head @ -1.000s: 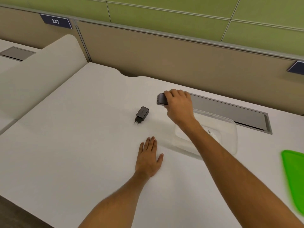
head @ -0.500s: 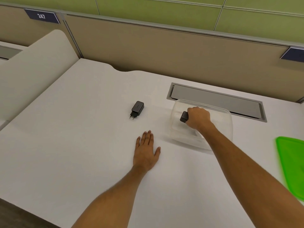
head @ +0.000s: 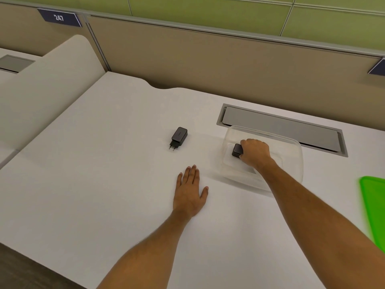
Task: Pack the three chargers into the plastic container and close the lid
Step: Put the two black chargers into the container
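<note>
So, nearest: both forearms come in from 6 o'clock over the white desk [head: 104, 184]. L hand [head: 190, 191] lies flat on the desk, palm down, fingers spread & straight, holding nothing. At 3 o'clock from it, by the frame edge, the green lid [head: 374, 205] lies on the desk, partly cut off, well apart from the box.

R hand [head: 254, 153] is inside the clear plastic container [head: 295, 161], at approx 1 o'clock from the L hand; fingers curled tight around a black charger [head: 237, 150], only its L end showing past the knuckles. Can't tell if the charger touches the container floor. Container is open, sits on the desk. Any other charger in the box: can't tell, wrist covers the middle.

2nd black charger [head: 178, 137] lies flat on the desk at 11 o'clock from the L hand, well apart from the container, plug pins pointing to 6-7 o'clock.

Farther back, at 12 o'clock of the container & just behind it, a grey cable flap [head: 281, 128] set into the desk. Beyond: tan partition [head: 208, 63] w/ a blue tag "247" [head: 59, 17] at 11 o'clock, green wall above.
</note>
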